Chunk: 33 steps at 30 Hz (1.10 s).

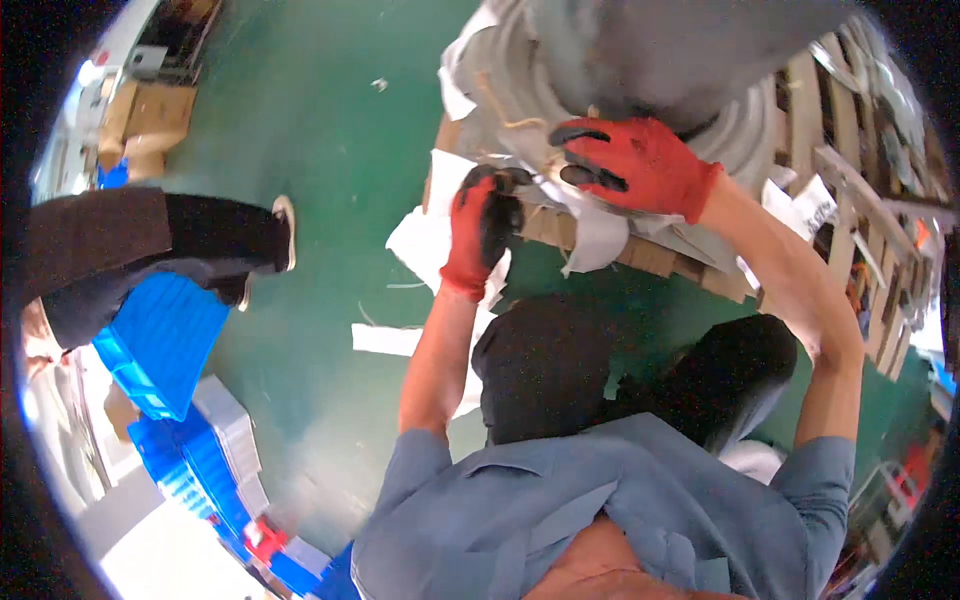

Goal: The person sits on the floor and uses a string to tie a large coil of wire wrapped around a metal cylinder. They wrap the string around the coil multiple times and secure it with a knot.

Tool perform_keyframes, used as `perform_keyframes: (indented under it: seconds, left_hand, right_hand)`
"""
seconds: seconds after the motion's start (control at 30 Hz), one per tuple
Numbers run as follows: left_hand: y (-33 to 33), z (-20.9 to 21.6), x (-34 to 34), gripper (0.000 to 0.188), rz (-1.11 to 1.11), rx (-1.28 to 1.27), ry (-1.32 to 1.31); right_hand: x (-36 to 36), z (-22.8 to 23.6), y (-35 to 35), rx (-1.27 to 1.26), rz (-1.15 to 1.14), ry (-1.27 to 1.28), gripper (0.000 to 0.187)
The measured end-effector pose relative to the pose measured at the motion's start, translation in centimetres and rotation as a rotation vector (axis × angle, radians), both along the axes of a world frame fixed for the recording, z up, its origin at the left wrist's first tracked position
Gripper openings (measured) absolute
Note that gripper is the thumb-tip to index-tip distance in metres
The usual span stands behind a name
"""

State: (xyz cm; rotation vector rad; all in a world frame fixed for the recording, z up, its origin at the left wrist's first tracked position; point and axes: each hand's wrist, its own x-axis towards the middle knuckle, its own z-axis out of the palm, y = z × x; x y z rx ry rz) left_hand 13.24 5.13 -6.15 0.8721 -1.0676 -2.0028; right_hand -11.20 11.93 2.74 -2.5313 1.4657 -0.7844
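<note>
One green floor [320,250] spreads below and to the left of the fingers [603,180] of the left hand [482,232] and right hand [645,165], both gloved in red and black. The wearer's grey shirt [600,500] fills the near side, well below the fingers. A big grey bundle [690,50], blurred at its top, stands just beyond the right fingers, with curved grey layers about its base; the right hand lies against its near side. A slatted wooden pallet [806,110] shows to the right of the right fingers. A co-worker in dark trousers [215,225] is well apart, left of the left fingers. Nearer, below that person, sit a blue crate [165,335] and more blue crates. A carton [160,110] lies far up and left of the left fingers.

The left fingers are curled inward, their black pads toward the bundle; whether they grip anything I cannot tell. The right fingers are bent and a little apart, and any hold there is likewise unclear. White paper [425,240] lies just left of the left hand. A white strip [600,235] droops just below the right fingers. Brown twine [520,122] runs close to their left.
</note>
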Motion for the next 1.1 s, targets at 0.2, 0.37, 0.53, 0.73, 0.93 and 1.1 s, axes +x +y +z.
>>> perform_keyframes:
  seconds: [0.2, 0.37, 0.53, 0.73, 0.93, 1.1]
  left_hand:
    - [3.4, 0.3, 1.9, 0.025, -0.117, -0.015, -0.352]
    - [6.5, -0.1, -3.4, 0.033, -0.523, -0.245, -0.69]
    - [7.0, 1.2, -5.1, 0.035, -0.463, 0.074, -0.681]
    - [6.9, 0.4, -0.9, 0.027, -0.409, -0.419, -0.832]
    - [7.6, 3.1, 5.0, 0.018, -0.56, -0.537, -0.958]
    - [14.0, 1.9, 12.1, 0.022, -0.623, -0.3, -1.013]
  right_hand:
    - [-5.5, 1.4, 9.3, -0.138, -0.238, -0.051, 0.044]
    - [-7.6, -1.9, 14.3, 0.186, -0.24, -0.148, 0.042]
    - [-6.3, -3.0, 15.4, 0.351, -0.072, -0.077, 0.03]
    - [-6.3, -4.1, 16.1, 0.468, -0.064, -0.025, 0.029]
    - [-6.6, -4.1, 16.7, 0.641, -0.044, -0.038, 0.032]
    - [-6.9, -5.5, 18.2, 0.749, 0.005, -0.095, 0.035]
